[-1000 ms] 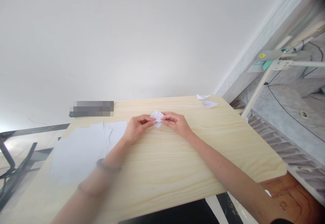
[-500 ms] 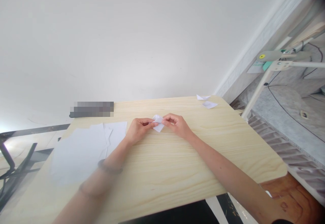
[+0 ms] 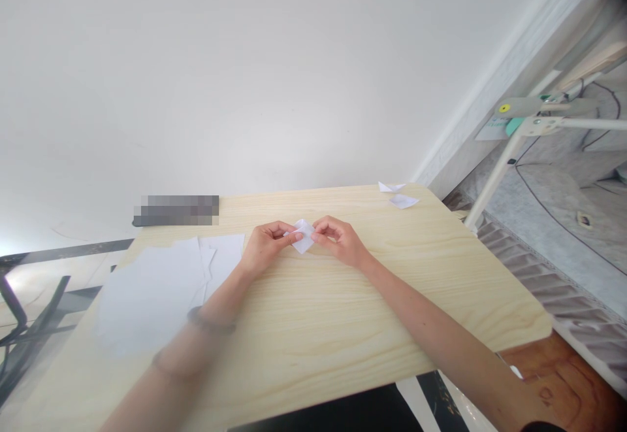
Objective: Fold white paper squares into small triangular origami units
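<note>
A small piece of folded white paper (image 3: 304, 238), roughly diamond-shaped, is held between my hands over the middle of the table. My left hand (image 3: 267, 245) pinches its left corner between thumb and fingers. At the right corner, the thumb and index finger of my right hand (image 3: 339, 238) are closed on the paper as well. The fingertips cover both side corners, and the finer folds are too small to make out.
White paper sheets (image 3: 151, 295) lie overlapping on the left of the wooden table (image 3: 333, 334). A dark, blurred-out object (image 3: 176, 211) is at the back left. Two folded paper pieces (image 3: 404, 201) rest near the back right corner. A white metal frame (image 3: 494, 177) stands beyond the right edge.
The folded paper has turned slightly between my fingers, and its upper part looks flatter and more spread. Both hands stay in nearly the same place and keep their pinch.
</note>
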The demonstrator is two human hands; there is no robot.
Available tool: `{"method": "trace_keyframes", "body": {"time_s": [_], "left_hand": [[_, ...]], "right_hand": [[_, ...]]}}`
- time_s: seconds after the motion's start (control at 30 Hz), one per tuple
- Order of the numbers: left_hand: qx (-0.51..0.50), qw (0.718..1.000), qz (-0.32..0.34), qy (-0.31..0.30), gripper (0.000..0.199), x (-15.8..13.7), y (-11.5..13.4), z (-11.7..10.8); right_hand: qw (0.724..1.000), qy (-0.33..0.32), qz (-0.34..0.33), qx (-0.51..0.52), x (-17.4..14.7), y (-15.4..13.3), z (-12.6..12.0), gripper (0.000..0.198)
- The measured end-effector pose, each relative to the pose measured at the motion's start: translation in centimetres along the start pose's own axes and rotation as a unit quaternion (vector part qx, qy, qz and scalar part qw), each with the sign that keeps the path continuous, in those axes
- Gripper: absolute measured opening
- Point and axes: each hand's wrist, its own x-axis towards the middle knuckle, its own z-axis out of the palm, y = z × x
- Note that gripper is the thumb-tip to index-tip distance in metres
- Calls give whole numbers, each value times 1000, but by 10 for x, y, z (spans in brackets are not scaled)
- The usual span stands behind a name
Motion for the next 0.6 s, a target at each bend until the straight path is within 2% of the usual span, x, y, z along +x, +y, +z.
{"method": "trace_keyframes", "body": {"time_s": [0.3,0.5,0.6], "left_hand": [[-41,998,-31,-27,29,-1,0,0],[-22,999,-47,-9,45,-2,2,-1],[-16,998,-53,-14,45,-1,4,0]], "right_hand": [[997,6,67,-27,-2,2,0,21],[998,20,42,30,0,3,2,20],[999,11,43,32,1,3,3,19]]}}
